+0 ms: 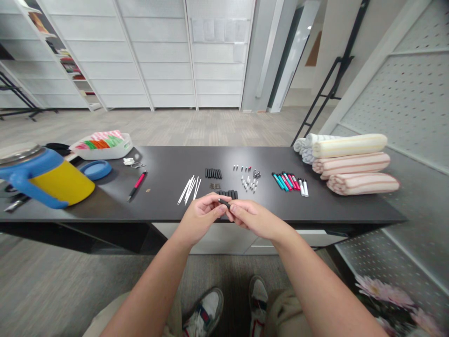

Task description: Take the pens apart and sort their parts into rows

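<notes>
Nearest of all, at the bottom of the view, a pair of scuffed white sneakers on grey carpet, and pink flowers low at the right. Above them, both forearms raised over the front edge of a long black table, the left hand and right hand close together and touching at the fingertips. Fingers of both hands clenched in a pinch on a short black pen barrel, held in the air just in front of the table edge. Just beyond the fingers, a row of black barrels lying side by side, then a small cluster of metal parts and white sticks to the left. Farther along the table, a second row of black barrels, small silver tips, and teal and pink markers to the right. Well to the left, a red-and-black pen, a blue lid, a blue-and-yellow jug and a white tray of coloured items. At the far right end, rolled striped towels.
</notes>
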Available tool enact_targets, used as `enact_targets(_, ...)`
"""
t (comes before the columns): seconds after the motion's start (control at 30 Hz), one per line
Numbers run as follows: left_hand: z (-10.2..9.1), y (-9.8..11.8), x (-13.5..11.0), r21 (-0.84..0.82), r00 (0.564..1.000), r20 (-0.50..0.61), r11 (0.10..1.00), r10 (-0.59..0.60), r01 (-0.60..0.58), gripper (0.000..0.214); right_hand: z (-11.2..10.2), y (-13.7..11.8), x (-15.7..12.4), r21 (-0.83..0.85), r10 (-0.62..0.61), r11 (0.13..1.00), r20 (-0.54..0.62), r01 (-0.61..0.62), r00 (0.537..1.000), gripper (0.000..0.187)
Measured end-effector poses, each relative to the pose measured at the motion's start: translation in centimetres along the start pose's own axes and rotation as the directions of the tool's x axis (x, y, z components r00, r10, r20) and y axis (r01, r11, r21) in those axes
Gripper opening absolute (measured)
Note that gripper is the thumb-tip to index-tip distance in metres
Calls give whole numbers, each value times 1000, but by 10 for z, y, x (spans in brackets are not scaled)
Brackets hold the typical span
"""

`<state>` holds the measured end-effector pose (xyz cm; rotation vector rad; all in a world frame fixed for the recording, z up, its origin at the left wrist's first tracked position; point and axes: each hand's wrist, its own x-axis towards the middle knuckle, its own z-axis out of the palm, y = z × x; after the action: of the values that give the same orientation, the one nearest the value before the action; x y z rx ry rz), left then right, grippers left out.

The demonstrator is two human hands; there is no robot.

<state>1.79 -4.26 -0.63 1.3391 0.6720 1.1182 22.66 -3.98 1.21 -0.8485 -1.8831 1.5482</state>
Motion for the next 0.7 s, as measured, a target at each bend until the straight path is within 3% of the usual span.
enact_targets(0.47,1,1,1,-23,998,15,998,62,-62,19,2,-3,-1,-98,-23,995,1,23,1000,46)
enact_targets(0.7,5,3,-1,80,984,-135,991,116,-106,14,6,-11,3,-118,-57,992,-35,53,998,46)
